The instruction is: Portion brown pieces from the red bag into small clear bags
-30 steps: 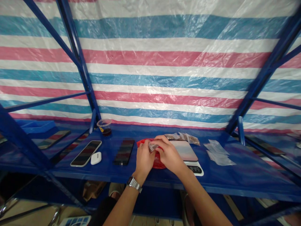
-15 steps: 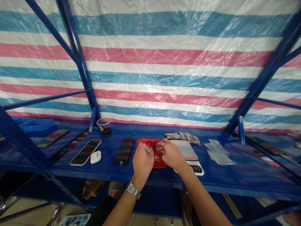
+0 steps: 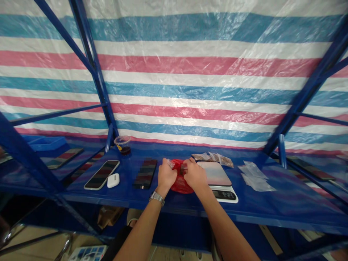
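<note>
Striped tarpaulin (image 3: 174, 81) in pink, blue and white is hung behind a blue steel shelving rack (image 3: 92, 76); work is done on the rack's blue shelf (image 3: 282, 203). Left hand (image 3: 166, 177) is nearly closed, fingers curled, with a small clear plastic bag (image 3: 170, 164) pinched at the fingertips and sticking up. Right hand (image 3: 195, 175) is also curled, fingers turned in toward the left hand, just above a red plastic bag (image 3: 180, 186); a dark bit is seen at its fingertips (image 3: 187, 165), but whether anything is gripped cannot be told. Red bag is bunched on the shelf under and between both hands, touching the hands. Silver wristwatch (image 3: 157, 198) is worn on the left wrist.

Right of the hands, a white digital kitchen scale (image 3: 224, 195) is placed, its top plate bare. Behind it lies a row of small clear bags with brown contents (image 3: 212, 157). Further right, flat empty clear bags (image 3: 257, 177) are spread out. Left of the hands, a smartphone with blurred screen (image 3: 145, 174) and a second smartphone (image 3: 102, 174) lie flat, with a white earbuds case (image 3: 113, 180) just beside the second one. Clear plastic cup with dark liquid (image 3: 122, 145) stands at the back, near a rack upright.
</note>
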Motion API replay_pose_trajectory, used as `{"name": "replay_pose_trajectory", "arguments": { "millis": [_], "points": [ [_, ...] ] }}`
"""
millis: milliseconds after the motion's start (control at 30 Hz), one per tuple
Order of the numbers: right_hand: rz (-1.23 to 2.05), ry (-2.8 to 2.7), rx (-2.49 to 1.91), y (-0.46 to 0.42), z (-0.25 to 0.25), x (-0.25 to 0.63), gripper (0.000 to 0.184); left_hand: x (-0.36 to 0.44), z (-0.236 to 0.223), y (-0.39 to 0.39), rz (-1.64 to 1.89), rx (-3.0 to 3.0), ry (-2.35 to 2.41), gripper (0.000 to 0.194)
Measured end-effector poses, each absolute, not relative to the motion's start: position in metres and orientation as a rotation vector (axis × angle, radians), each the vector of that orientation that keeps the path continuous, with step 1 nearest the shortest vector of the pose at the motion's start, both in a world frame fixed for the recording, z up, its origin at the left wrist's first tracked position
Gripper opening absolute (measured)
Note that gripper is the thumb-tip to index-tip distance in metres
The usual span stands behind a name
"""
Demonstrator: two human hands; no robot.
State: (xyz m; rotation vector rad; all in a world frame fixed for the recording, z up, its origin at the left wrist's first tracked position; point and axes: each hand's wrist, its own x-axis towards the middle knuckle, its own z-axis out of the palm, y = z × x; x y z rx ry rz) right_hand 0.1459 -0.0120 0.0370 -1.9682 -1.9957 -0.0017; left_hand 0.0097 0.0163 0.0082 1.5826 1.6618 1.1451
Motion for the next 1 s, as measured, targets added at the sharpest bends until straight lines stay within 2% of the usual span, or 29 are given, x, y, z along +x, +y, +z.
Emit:
{"name": "replay_pose_trajectory", "arguments": {
  "millis": [267, 400, 633, 1000],
  "points": [
    [-0.093, -1.935, -1.975, -0.005, 0.025, 0.151, 0.038, 0.01, -0.003, 0.032, 1.349, 1.551, 1.362, 0.022],
    [-0.019, -1.978, -1.848, -0.004, 0.022, 0.157, 0.037, 0.005, -0.004, 0.032, 1.4, 1.504, 1.26, 0.02],
    [0.144, -1.948, -1.712, -0.007, 0.024, 0.162, 0.046, 0.004, -0.003, 0.028, 1.439, 1.405, 1.194, 0.018],
    [0.47, -1.764, -1.621, 0.002, 0.013, 0.174, 0.037, 0.007, 0.011, 0.018, 1.435, 1.505, 1.144, 0.021]
  ]
}}
